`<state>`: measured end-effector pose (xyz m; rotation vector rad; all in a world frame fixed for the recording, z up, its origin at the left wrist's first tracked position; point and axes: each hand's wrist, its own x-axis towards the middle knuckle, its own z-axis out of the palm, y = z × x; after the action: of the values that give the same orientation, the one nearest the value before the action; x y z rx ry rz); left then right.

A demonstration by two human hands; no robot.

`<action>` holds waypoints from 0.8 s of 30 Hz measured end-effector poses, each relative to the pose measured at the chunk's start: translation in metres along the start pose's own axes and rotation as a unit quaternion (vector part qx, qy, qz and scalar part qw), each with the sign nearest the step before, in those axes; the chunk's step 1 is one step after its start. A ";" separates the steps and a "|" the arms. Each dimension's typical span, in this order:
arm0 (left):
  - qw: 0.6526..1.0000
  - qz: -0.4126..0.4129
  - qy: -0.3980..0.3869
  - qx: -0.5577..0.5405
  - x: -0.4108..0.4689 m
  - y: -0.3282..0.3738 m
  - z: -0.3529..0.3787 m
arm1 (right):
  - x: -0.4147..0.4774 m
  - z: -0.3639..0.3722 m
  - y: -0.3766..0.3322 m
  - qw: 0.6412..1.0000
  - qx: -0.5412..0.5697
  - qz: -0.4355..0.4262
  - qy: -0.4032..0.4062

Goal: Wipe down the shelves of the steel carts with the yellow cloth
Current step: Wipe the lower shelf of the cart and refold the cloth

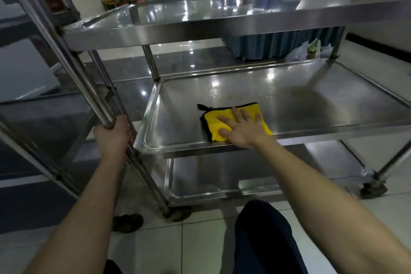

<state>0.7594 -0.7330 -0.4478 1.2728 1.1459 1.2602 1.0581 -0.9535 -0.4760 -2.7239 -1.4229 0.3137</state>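
A steel cart with three shelves fills the view. On its middle shelf (311, 104), near the front edge, lies a folded yellow cloth (213, 123) with a black border. My right hand (242, 128) lies flat on the cloth with fingers spread, pressing it onto the steel. My left hand (113, 134) grips the cart's slanted steel post (66, 55) at the left, just above the middle shelf's corner. The top shelf (222, 15) and the bottom shelf (244, 176) carry nothing.
A second steel frame (22, 140) stands close at the left. The cart rests on castors (373, 190) on a tiled floor. Blue-skirted tables (278, 46) and a white plastic bag (309, 50) are behind. My knee (264, 229) is below the bottom shelf.
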 end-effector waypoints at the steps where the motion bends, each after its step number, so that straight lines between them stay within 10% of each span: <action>1: 1.000 0.000 0.008 0.008 -0.001 0.000 0.000 | -0.003 -0.003 0.033 1.000 0.001 0.028 0.001; 9: 0.998 0.024 -0.007 -0.051 -0.003 -0.003 0.003 | 0.013 -0.016 0.109 0.989 0.032 0.142 -0.017; 24: 0.999 0.028 -0.001 -0.043 0.003 -0.009 -0.001 | 0.031 0.024 -0.178 0.993 -0.021 -0.114 -0.008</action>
<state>0.7585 -0.7296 -0.4561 1.2485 1.0492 1.3350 0.9265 -0.8269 -0.4796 -2.5589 -1.7423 0.2972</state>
